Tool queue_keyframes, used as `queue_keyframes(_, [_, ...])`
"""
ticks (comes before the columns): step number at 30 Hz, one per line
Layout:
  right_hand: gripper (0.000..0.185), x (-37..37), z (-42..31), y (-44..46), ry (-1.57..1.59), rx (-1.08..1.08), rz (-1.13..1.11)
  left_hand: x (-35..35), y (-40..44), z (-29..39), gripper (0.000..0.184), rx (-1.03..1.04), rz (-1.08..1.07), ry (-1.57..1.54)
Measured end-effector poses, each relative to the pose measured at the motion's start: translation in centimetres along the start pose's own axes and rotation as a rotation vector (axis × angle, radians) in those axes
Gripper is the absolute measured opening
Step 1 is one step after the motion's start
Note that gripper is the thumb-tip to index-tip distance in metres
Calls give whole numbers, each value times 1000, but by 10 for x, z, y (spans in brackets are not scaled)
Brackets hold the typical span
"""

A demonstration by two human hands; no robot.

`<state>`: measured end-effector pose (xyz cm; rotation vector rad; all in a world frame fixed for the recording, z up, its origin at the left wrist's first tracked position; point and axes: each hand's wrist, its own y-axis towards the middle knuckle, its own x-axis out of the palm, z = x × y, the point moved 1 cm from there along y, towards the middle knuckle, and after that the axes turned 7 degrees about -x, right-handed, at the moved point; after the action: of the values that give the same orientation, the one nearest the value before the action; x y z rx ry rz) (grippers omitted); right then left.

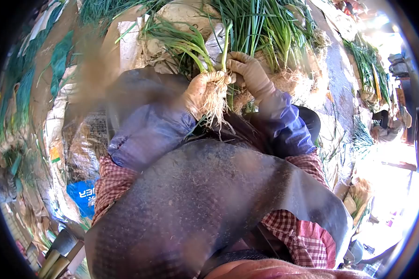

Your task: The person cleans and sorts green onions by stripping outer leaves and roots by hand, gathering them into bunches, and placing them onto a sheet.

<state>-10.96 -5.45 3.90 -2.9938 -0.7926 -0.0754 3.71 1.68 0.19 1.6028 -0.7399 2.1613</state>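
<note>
Both my hands wear pale gloves and meet in front of my lap. In my left hand point(202, 91) is a small bunch of green onions point(191, 44), gripped near the base. Their pale, stringy roots point(215, 104) hang down over its fingers. One separate green onion stalk point(226, 46) stands upright between the hands. My right hand point(250, 74) is closed at its side, its curled fingers pinching near the lower part; the fingertips are partly hidden.
Large heaps of green onions point(260, 28) lie just beyond my hands, roots toward me. More lie along the left point(23, 102) and at the upper right point(368, 65). A dark apron point(205, 195) covers my lap. A blue printed bag point(82, 197) lies at lower left.
</note>
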Motion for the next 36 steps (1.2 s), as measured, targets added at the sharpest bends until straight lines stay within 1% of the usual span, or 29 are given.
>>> queue_keyframes(1, [19,-3,7,4,107,58,-22,3,-1,-1,16,-2,-4,-3])
queue_keyframes(3, [21,-7,14,5,321,139,-135,9,-3,-3,16,-82,40,51])
queue_keyframes(4, [24,-9,14,5,403,190,-183,9,-3,-5,17,-48,61,79])
queue_keyframes(5, [24,-10,12,4,403,190,-180,10,-4,-6,17,-51,60,79])
queue_keyframes(7, [21,-5,1,-1,-11,120,-182,15,-7,-5,17,2,126,-26])
queue_keyframes(8, [18,2,3,-3,-64,22,-126,14,-9,-3,17,2,46,-42])
queue_keyframes(9, [17,10,5,-6,-124,-72,-65,13,-13,0,21,-61,5,-30])
queue_keyframes(11, [15,2,2,-6,-351,51,-116,3,-4,-4,30,77,-140,-13])
queue_keyframes(12, [13,3,-13,-8,-1138,-317,-15,16,-11,0,42,93,-146,31])
queue_keyframes(13, [25,-13,-7,-1,-1153,-105,6,18,-19,11,46,124,63,163])
queue_keyframes(15, [39,-43,0,-2,-1378,-46,120,40,-33,14,34,319,35,349])
queue_keyframes(16, [52,-50,-1,-1,-1474,115,93,44,-34,14,31,273,-60,176])
queue_keyframes(17, [52,-55,8,1,-1474,123,100,47,-35,13,33,217,-145,2])
queue_keyframes(18, [54,-62,28,5,-1529,289,34,38,-35,23,28,270,-105,306])
queue_keyframes(19, [55,-68,49,6,-1578,456,-37,39,-35,25,26,277,-128,361])
queue_keyframes(21, [59,-81,76,7,-1641,456,-19,42,-34,30,24,297,-173,470])
queue_keyframes(23, [74,-98,94,13,-1408,512,-65,54,-38,23,25,188,-327,167])
queue_keyframes(24, [66,-90,73,14,-1363,588,-63,61,-36,23,27,136,-437,125])
queue_keyframes(25, [66,-86,59,15,-1363,586,-66,63,-41,25,27,138,-435,126])
queue_keyframes(27, [53,-87,44,18,-1067,609,144,65,-52,29,26,92,-259,149])
queue_keyframes(28, [48,-88,36,18,-969,571,218,77,-53,33,23,222,-543,345])
queue_keyframes(29, [42,-96,20,21,-915,494,309,57,-52,39,13,222,-615,347])
queue_keyframes(30, [37,-107,-1,24,-866,411,404,36,-50,45,9,221,-687,349])
queue_keyframes(31, [32,-123,-28,29,-828,319,507,30,-52,49,9,200,-685,317])
queue_keyframes(32, [27,-142,-50,33,-778,216,615,32,-53,51,13,190,-647,284])
queue_keyframes(33, [23,-160,-64,32,-727,106,701,37,-55,54,18,194,-549,253])
queue_keyframes(34, [26,-193,-62,33,-602,-91,750,45,-56,55,24,207,-471,233])
queue_keyframes(35, [25,-191,-89,31,-819,18,839,48,-62,58,23,192,-261,215])
queue_keyframes(36, [29,-208,-102,35,-1354,1,763,62,-56,56,22,248,-332,280])
